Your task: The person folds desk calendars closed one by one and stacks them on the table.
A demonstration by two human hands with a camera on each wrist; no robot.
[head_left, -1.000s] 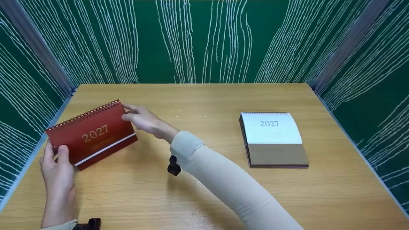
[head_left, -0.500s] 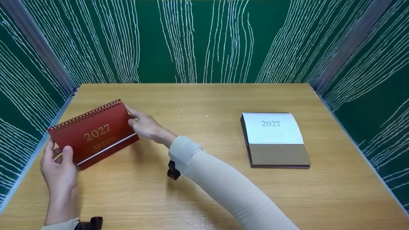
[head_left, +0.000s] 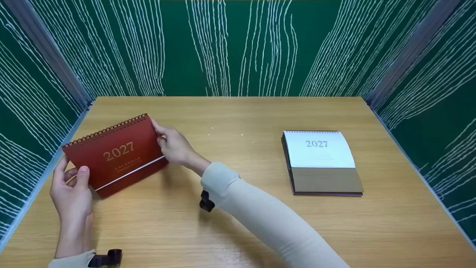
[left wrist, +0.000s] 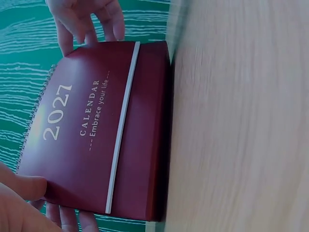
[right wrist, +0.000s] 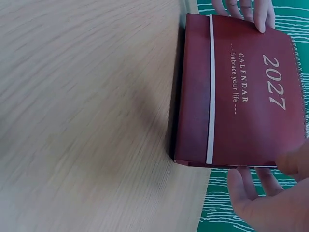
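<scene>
A red spiral-bound desk calendar (head_left: pixel 119 154), marked 2027 in gold, stands tilted on the left part of the table, its ring binding along the top. My left hand (head_left: pixel 72 191) holds its left edge, thumb on the front cover and fingers behind. At the opposite edge, my right hand (head_left: pixel 176 147) grips the upper side, with its far fingers hidden behind the cover. The left wrist view shows the calendar's bottom edge (left wrist: pixel 161 130) right at the tabletop. In the right wrist view, the right thumb (right wrist: pixel 289 162) lies over the cover's side.
A second desk calendar (head_left: pixel 319 149), with a white page over a brown base, lies at the right of the wooden table (head_left: pixel 238 208). Several tiny white specks dot the table's middle. Green walls (head_left: pixel 193 48) with white streaks enclose the back and sides.
The red calendar has shifted slightly to the right, both hands moving with it. My right hand has slid a little lower along its edge. The white calendar stays put.
</scene>
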